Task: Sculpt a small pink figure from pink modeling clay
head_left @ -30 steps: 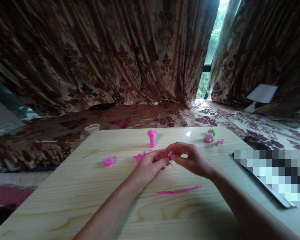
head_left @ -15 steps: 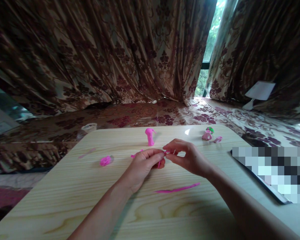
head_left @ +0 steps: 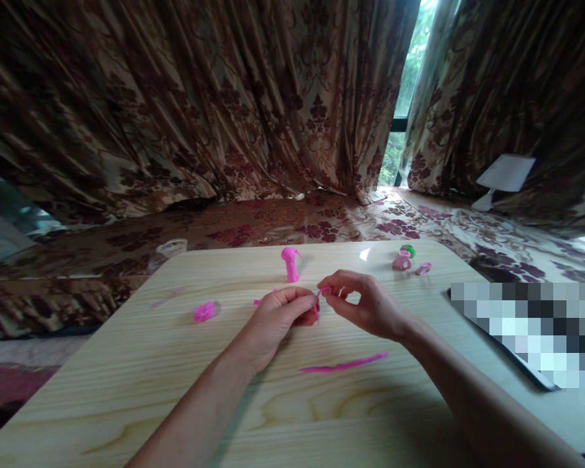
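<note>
"Swung clear, hasn't it, that pink strand [head_left: 318,313]? Half a second ago its lower end showed tucked under the left hand [head_left: 279,315]."

"Yes. Farthest left, at nine o'clock from the fingertips, sits a pink lump [head_left: 204,312]. Next, the left hand itself, thumb pressed to forefinger, pinching the strand."

"Then?"

"At eleven o'clock, farther off, an upright pink piece [head_left: 290,265]."

"How does the strand run?"

"Bent, between the two hands: one part rises toward one o'clock, the tail hangs toward six. The left is nearer that tail."

"Further right?"

"At five o'clock, a flat pink strip [head_left: 344,364], long axis almost nine to three. Then, at three o'clock, the right hand [head_left: 363,300], thumb and forefinger curved nearly together at the strand's upper part. Whether they grip it, I can't tell."
</note>
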Motion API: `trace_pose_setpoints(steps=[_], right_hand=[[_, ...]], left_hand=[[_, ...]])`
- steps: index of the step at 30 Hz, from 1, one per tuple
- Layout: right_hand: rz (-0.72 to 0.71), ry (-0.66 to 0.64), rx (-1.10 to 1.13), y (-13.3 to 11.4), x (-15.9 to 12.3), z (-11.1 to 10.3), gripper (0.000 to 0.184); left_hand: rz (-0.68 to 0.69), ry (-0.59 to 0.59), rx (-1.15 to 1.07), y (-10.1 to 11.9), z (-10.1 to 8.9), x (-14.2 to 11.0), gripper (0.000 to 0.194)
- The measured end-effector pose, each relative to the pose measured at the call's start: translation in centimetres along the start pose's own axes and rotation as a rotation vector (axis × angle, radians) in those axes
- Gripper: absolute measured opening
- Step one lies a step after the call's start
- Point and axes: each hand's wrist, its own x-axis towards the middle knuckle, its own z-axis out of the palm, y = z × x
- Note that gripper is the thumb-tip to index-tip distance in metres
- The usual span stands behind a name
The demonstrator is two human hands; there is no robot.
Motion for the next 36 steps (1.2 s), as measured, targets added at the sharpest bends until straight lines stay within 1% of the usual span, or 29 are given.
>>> trace_pose_setpoints(steps=[3, 6, 8, 9, 11, 13, 14, 17, 21, 26, 28, 30, 32, 34, 36], right_hand=[[-0.017, -0.023, 0.011, 0.2, -0.1, 0.2, 0.035], [-0.019, 0.019, -0.021, 0.5, -0.1, 0.2, 0.046], [-0.027, 0.021, -0.023, 0.4, -0.1, 0.1, 0.048], [-0.039, 0.011, -0.019, 0.4, -0.1, 0.0, 0.044], [-0.074, -0.017, -0.018, 0.3, -0.1, 0.1, 0.03], [-0.092, -0.017, -0.035, 0.2, 0.0, 0.2, 0.017], [-0.09, -0.008, -0.045, 0.3, 0.0, 0.3, 0.014], [-0.064, 0.027, -0.065, 0.4, 0.0, 0.6, 0.011], [-0.064, 0.036, -0.095, 0.3, -0.1, 0.6, 0.01], [-0.064, 0.045, -0.088, 0.0, -0.2, 0.7, 0.012], [-0.017, 0.112, -0.09, 0.3, 0.0, 0.6, 0.01], [0.104, 0.212, -0.061, 1.0, 0.2, 0.2, 0.009], [0.25, 0.263, 0.069, 1.5, 0.5, -0.4, 0.015], [0.356, 0.241, 0.282, 1.7, 0.7, -0.8, 0.024], [0.404, 0.194, 0.481, 1.5, 0.9, -1.0, 0.028]], left_hand=[[-0.01, 0.023, 0.012, 0.0, 0.1, 0.1, 0.016], [-0.016, 0.035, 0.033, 0.0, 0.2, 0.1, 0.015], [-0.011, 0.031, 0.04, 0.1, 0.1, 0.0, 0.016], [-0.008, 0.025, 0.045, 0.1, 0.1, 0.0, 0.017], [-0.008, 0.005, 0.054, 0.1, 0.1, 0.0, 0.019], [-0.011, -0.015, 0.058, 0.1, 0.0, 0.0, 0.019], [-0.011, -0.022, 0.056, 0.0, 0.0, 0.0, 0.02], [-0.001, -0.022, 0.047, 0.1, 0.1, 0.0, 0.023], [-0.011, -0.007, 0.069, 0.1, 0.1, 0.1, 0.024], [-0.006, -0.041, 0.075, 0.0, 0.1, 0.0, 0.024], [-0.004, -0.03, 0.114, -0.1, 0.1, 0.0, 0.023], [0.003, -0.012, 0.184, -0.3, 0.1, 0.0, 0.023], [0.048, 0.025, 0.293, -0.7, 0.1, 0.2, 0.021], [0.127, 0.091, 0.422, -1.3, 0.0, 0.5, 0.016], [0.196, 0.134, 0.547, -2.0, -0.1, 0.7, 0.011]])
